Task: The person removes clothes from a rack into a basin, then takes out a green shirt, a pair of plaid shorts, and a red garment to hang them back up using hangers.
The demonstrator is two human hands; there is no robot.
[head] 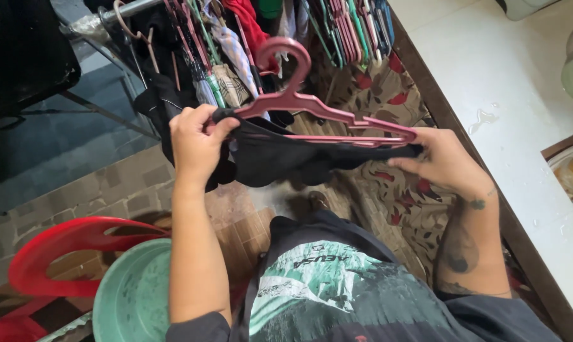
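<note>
A dark pink plastic hanger [312, 104] is held level in front of me, its hook pointing up. A black garment [280, 158] is draped over its lower bar and sags below. My left hand [194, 142] pinches the black cloth at the hanger's left end. My right hand [442, 161] grips the cloth and the hanger's right end. Both forearms reach forward over my dark printed shirt [337, 291].
A rack of clothes and coloured hangers [280, 31] stands just behind. A green basin [131, 297] and a red plastic chair [64, 250] sit low left on the tiled floor. A white counter [508, 95] runs along the right, with a floral cloth [388, 95] beside it.
</note>
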